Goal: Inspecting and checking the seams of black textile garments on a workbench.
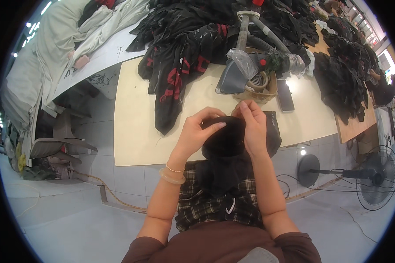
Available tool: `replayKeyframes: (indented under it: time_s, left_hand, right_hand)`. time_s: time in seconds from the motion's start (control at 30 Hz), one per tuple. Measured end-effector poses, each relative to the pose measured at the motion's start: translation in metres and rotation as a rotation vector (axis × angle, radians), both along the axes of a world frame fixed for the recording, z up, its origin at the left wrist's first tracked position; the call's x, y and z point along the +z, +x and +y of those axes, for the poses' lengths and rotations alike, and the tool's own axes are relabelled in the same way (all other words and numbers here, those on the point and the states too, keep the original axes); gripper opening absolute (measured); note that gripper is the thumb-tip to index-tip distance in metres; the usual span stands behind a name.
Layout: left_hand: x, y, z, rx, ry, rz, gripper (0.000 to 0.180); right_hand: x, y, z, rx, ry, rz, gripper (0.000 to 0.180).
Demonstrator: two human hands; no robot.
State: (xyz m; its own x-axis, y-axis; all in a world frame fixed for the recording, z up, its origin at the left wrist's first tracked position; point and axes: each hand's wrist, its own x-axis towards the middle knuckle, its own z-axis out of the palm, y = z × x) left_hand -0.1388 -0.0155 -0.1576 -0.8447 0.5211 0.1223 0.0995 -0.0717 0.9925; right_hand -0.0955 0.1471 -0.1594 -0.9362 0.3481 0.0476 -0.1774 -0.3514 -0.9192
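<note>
Both my hands hold a black garment (227, 144) bunched over the front edge of a cream table (136, 131). My left hand (199, 129) grips its upper left part, thumb and fingers pinched on the fabric. My right hand (253, 125) clasps its right side, fingers curled over the top edge. The cloth hangs down from my hands onto my lap, over a plaid garment (206, 206). Two bracelets sit on my left wrist.
A black garment with red print (180, 74) lies draped on the table behind my hands. A grey machine head on a pole (241, 65), a dark phone (285, 94) and heaps of black clothing (342, 83) stand further back. A floor fan (375, 175) is at the right.
</note>
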Motion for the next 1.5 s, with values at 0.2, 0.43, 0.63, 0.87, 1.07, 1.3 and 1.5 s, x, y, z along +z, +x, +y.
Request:
replayKeyframes:
  time_s: [0.2,0.43,0.63,0.87,1.07,1.3,1.5]
  left_hand:
    - [-0.009,-0.002,0.001,0.012,0.113,-0.239,0.016]
    - [-0.014,-0.007,0.013,0.032,0.374,-0.450,0.023]
    - [-0.008,-0.019,0.006,0.007,0.282,-0.437,0.023]
    - [-0.011,-0.024,0.009,-0.177,0.748,-1.090,0.026]
    - [0.002,-0.019,0.011,-0.150,0.769,-1.084,0.027]
    - [-0.001,-0.026,0.013,-0.174,0.818,-1.083,0.026]
    - [0.003,-0.023,0.015,-0.150,0.812,-1.117,0.026]
  right_hand:
    - [0.009,0.012,0.008,0.220,0.249,-0.157,0.023]
    - [0.016,0.003,-0.003,0.133,0.160,-0.188,0.019]
    - [0.015,-0.002,-0.009,0.162,-0.468,-0.340,0.019]
    - [0.005,-0.006,0.004,0.229,-0.738,-0.443,0.012]
    - [0.009,-0.001,0.004,0.183,-0.767,-0.398,0.008]
    - [0.008,-0.004,0.001,0.210,-0.789,-0.358,0.006]
    - [-0.001,-0.003,0.006,0.223,-0.866,-0.300,0.015]
